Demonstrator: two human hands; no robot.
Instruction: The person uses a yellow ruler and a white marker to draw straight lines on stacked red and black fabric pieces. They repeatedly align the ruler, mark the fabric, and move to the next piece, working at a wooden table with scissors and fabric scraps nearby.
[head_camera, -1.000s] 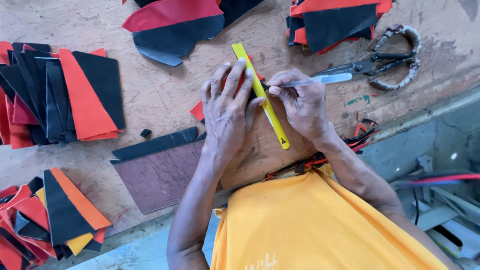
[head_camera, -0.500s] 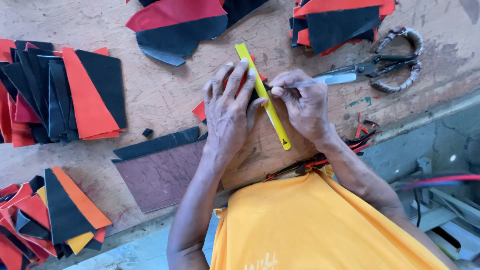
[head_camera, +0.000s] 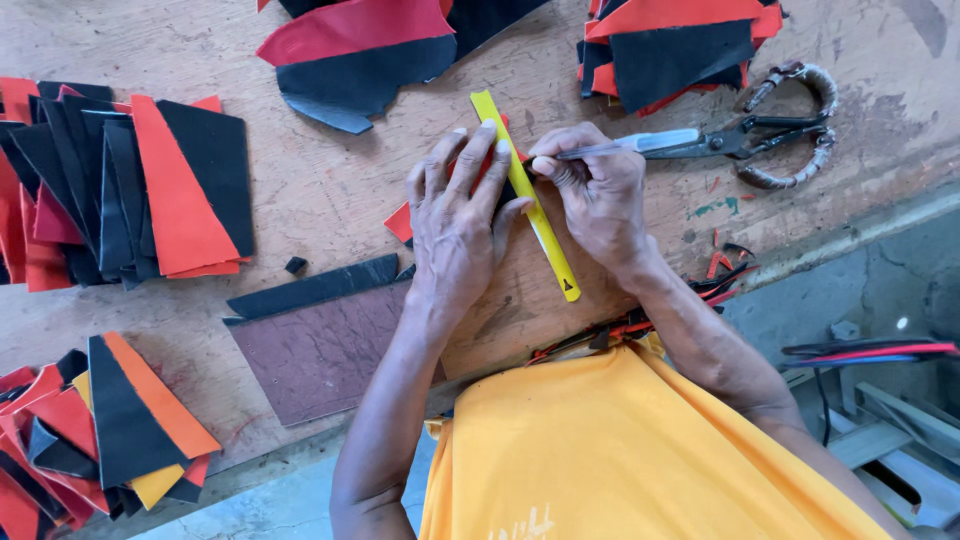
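Right, my left hand (head_camera: 455, 230) lies flat with fingers spread, pressing the yellow ruler (head_camera: 524, 190) down onto a red piece (head_camera: 402, 222) of sheet material, most of it hidden under my palm; only a corner peeks out at the left of my wrist, and a sliver shows by my fingertips. My right hand (head_camera: 597, 190) is clenched in a pinch grip around a slim silver pen (head_camera: 620, 146), its tip right up against the ruler's edge near the upper end; whether it is a pen or a scribing knife I cannot tell from here. So the step in hand, as I judge it, is marking or scoring a straight line along the ruler; the tip sits near the top of the rule, so the stroke looks barely begun.

The ruler runs slantwise across the wooden surface (head_camera: 330, 190), from near the big red and black pieces (head_camera: 365, 55) at the top down towards my orange shirt (head_camera: 620, 450); the scissors (head_camera: 770, 135) lie just beside my right hand, touching nothing I hold; a dark maroon sheet (head_camera: 320, 350) sits at my left forearm; a stack of cut black and orange triangles (head_camera: 150, 185) lies well to the left.

Next move, I reckon: steady downward pressure from the left hand so the ruler cannot slip; then one even pull of the tip along the edge, kept tight against it.
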